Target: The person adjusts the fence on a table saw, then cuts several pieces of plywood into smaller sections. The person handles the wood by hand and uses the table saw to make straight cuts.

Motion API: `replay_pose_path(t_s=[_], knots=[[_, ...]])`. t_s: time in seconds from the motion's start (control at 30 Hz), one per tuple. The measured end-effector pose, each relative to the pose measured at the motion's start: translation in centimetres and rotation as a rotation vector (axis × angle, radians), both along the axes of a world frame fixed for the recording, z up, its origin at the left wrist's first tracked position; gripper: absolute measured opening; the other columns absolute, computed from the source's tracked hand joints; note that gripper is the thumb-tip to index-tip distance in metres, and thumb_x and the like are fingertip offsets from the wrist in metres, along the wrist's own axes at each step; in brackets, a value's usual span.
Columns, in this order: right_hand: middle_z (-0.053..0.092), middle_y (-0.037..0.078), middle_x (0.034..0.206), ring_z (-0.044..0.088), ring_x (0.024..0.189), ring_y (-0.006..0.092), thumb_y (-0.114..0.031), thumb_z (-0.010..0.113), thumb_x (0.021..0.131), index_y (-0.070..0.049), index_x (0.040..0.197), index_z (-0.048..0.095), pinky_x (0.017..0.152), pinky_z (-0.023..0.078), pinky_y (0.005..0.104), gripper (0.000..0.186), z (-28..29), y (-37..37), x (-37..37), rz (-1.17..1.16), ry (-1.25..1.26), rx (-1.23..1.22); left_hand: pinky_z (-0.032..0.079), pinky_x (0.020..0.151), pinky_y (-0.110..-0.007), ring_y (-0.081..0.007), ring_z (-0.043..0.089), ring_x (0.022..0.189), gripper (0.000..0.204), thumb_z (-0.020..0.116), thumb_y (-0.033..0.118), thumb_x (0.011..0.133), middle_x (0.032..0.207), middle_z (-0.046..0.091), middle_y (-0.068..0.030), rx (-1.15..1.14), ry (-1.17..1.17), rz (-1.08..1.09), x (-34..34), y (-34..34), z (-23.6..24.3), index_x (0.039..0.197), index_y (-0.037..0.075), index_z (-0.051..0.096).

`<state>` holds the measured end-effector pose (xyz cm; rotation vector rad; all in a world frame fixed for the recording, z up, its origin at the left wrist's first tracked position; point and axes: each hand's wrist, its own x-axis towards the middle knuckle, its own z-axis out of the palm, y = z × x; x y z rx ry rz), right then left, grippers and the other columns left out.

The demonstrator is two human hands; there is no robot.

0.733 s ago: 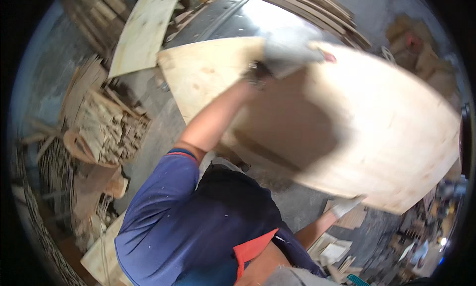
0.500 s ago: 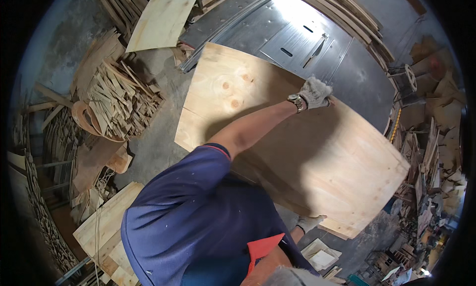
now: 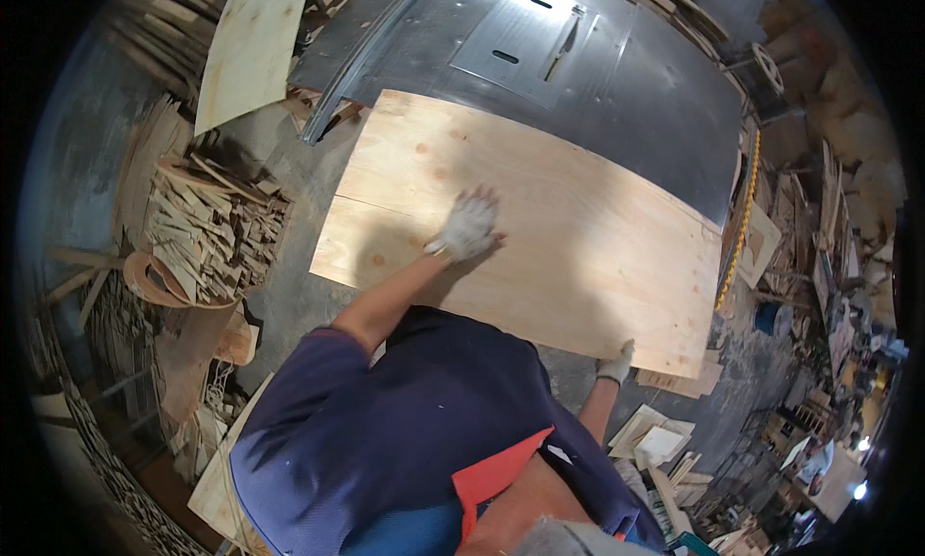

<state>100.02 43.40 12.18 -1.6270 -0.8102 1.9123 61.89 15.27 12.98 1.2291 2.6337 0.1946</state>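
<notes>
A large pale plywood sheet (image 3: 597,257) lies before me, its far edge along the grey metal saw table (image 3: 665,122). My left hand (image 3: 467,226), in a knitted glove with bare fingertips, is spread on the sheet's upper face, left of its middle. At the near edge, toward the right corner, my gloved right hand (image 3: 617,363) grips the sheet with the thumb on top; its other fingers are hidden beneath. Beyond the sheet, the saw blade (image 3: 566,45) stands in a slot in the metal table.
Heaped wood offcuts (image 3: 217,233) lie on the floor at left. A pale board (image 3: 252,50) leans at the far left, beside a metal rail (image 3: 371,60). A yellow chain (image 3: 742,224) hangs by the table's right side. Flat wood pieces (image 3: 655,438) lie near my right arm.
My left hand has gone from the sheet's far edge to its upper face, opening out flat. The sheet now looks flatter. My right hand remains on the near edge.
</notes>
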Motion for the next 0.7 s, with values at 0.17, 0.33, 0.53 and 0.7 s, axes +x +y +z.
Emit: replay_pose_path(t_s=[0.17, 0.33, 0.53, 0.7], knots=[[0.054, 0.013, 0.134, 0.054, 0.122, 0.031, -0.047, 0.05, 0.099, -0.007, 0.137, 0.047, 0.101, 0.047, 0.0468, 0.055, -2.8, 2.2, -2.3, -0.095, 0.136, -0.135, 0.013, 0.12, -0.053, -0.0365, 0.021, 0.148, 0.096, 0.062, 0.062, 0.082, 0.157, 0.028, -0.0204, 0.053, -0.069, 0.028, 7.1, -14.5, 5.0, 0.149, 0.0, 0.032], [0.055, 0.012, 0.134, 0.054, 0.121, 0.0303, -0.045, 0.053, 0.098, -0.006, 0.136, 0.047, 0.101, 0.048, 0.0461, 0.056, -2.5, 1.7, -5.4, -0.082, 0.077, -0.163, 0.026, 0.115, -0.054, -0.0403, 0.03, 0.143, 0.1, 0.077, 0.052, 0.069, 0.153, 0.034, -0.0202, -0.066, -0.015, 0.082, 7.0, -16.7, 6.4, 0.147, 0.004, 0.036], [0.057, 0.011, 0.131, 0.057, 0.118, 0.0301, -0.041, 0.058, 0.097, -0.005, 0.133, 0.049, 0.101, 0.049, 0.0465, 0.052, -3.1, -1.8, -6.7, -0.057, 0.195, -0.183, 0.034, 0.11, -0.053, -0.045, 0.033, 0.139, 0.095, 0.08, 0.035, 0.068, 0.152, 0.035, -0.0185, -0.261, -0.036, 0.031, -0.1, -14.9, 4.9, 0.148, 0.01, 0.036], [0.057, 0.011, 0.13, 0.056, 0.12, 0.0295, -0.034, 0.064, 0.095, -0.007, 0.13, 0.051, 0.102, 0.049, 0.0498, 0.046, -4.6, -2.5, -9.1, -0.15, 0.09, -0.288, 0.032, 0.112, -0.056, -0.0458, 0.028, 0.142, 0.096, 0.079, 0.033, 0.069, 0.154, 0.031, -0.0184, -0.301, -0.093, 0.09, -2.5, -13.8, 5.5, 0.15, 0.012, 0.033]])
